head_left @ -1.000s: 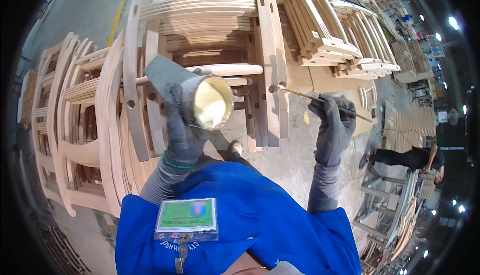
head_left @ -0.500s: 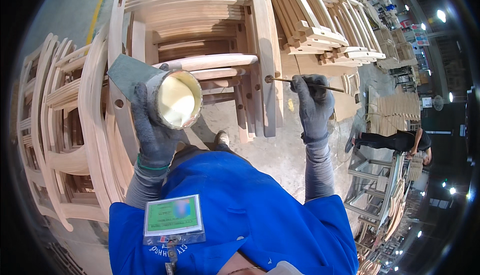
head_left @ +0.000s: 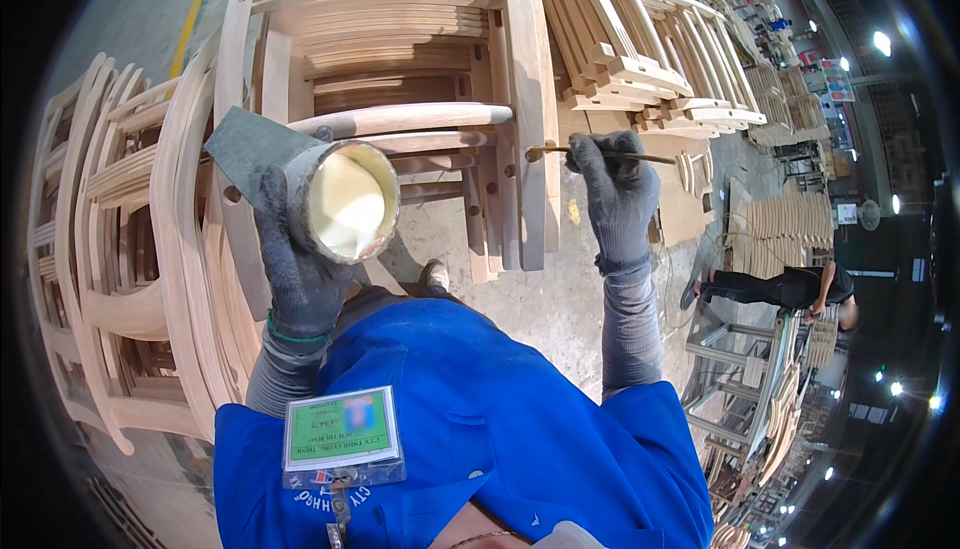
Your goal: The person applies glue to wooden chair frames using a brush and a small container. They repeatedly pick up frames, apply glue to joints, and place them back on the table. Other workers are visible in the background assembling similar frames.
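Concrete floor point(head_left: 560, 299), stacked wooden frames point(head_left: 690, 59), ceiling lamps point(head_left: 881, 42)

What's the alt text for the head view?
Seen from above, a person in a blue jacket holds a grey cup of cream-coloured paste in the gloved left hand, while the gloved right hand points a thin stick at a hole in an upright wooden chair frame. More frames are stacked around.

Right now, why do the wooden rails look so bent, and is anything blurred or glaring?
Head view: the fisheye lens bows the straight chair frames toward the rim, with black corners around the round image. The left hand, its cup and the right hand with its stick are sharp. Ceiling lamps flare at right; the badge is partly blurred.
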`<action>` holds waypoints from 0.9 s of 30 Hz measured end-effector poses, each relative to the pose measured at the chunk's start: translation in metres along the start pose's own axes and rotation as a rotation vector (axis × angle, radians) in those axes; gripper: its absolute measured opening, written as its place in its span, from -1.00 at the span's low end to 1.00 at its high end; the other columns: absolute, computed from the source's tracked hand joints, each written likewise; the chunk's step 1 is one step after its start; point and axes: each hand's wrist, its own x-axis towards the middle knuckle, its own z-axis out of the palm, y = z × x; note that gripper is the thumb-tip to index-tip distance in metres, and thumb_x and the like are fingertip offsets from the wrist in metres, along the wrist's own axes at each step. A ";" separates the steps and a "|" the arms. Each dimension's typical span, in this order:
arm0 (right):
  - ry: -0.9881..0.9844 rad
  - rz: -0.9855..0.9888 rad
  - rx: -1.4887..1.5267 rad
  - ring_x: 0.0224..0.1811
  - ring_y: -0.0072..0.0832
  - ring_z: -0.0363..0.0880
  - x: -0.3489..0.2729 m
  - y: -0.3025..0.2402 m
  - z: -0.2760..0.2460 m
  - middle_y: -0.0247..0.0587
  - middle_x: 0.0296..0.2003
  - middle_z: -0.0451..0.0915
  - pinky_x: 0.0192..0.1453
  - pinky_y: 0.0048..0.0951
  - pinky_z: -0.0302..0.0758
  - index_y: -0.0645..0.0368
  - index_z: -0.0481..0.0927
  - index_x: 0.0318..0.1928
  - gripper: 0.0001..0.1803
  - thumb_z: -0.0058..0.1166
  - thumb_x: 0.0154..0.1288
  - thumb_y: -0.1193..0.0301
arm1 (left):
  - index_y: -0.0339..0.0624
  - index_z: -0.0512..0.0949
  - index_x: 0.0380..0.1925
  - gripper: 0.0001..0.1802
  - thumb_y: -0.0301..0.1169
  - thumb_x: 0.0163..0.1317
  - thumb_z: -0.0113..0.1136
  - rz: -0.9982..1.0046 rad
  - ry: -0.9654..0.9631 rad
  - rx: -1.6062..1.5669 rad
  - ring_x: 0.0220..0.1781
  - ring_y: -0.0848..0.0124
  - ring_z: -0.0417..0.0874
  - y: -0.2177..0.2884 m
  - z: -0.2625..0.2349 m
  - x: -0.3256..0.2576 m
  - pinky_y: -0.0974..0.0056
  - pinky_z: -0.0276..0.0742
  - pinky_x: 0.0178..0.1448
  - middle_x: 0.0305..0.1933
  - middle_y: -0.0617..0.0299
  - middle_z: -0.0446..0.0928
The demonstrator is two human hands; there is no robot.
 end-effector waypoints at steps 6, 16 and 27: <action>-0.051 0.005 -0.092 -0.53 -0.70 0.48 -0.003 0.000 -0.006 -0.28 -0.61 0.53 -0.46 -0.65 0.38 0.26 0.44 -0.49 -0.77 0.17 0.22 0.44 | 0.00 0.01 0.33 -0.42 -0.35 0.34 -0.09 0.068 -0.115 0.012 0.27 0.21 0.30 -0.006 0.006 -0.006 0.07 0.35 0.30 0.29 0.14 0.16; -0.053 0.006 -0.024 -0.56 -0.70 0.51 0.006 0.000 -0.011 -0.28 -0.64 0.54 -0.49 -0.66 0.41 0.26 0.45 -0.51 -0.75 0.17 0.23 0.41 | -0.13 0.20 0.24 -0.42 0.01 0.37 -0.27 -0.013 0.094 0.255 0.26 0.22 0.34 -0.005 0.014 -0.011 0.10 0.33 0.31 0.22 0.08 0.30; -0.088 0.105 0.262 -0.22 -0.58 0.55 -0.008 -0.031 -0.037 -0.18 -0.31 0.60 -0.09 -0.62 0.48 0.35 0.47 -0.22 -0.85 0.10 0.19 0.63 | -0.14 0.26 0.20 -0.34 0.12 0.33 -0.28 0.063 0.265 0.349 0.25 0.21 0.36 -0.013 0.032 -0.021 0.08 0.30 0.31 0.20 0.11 0.35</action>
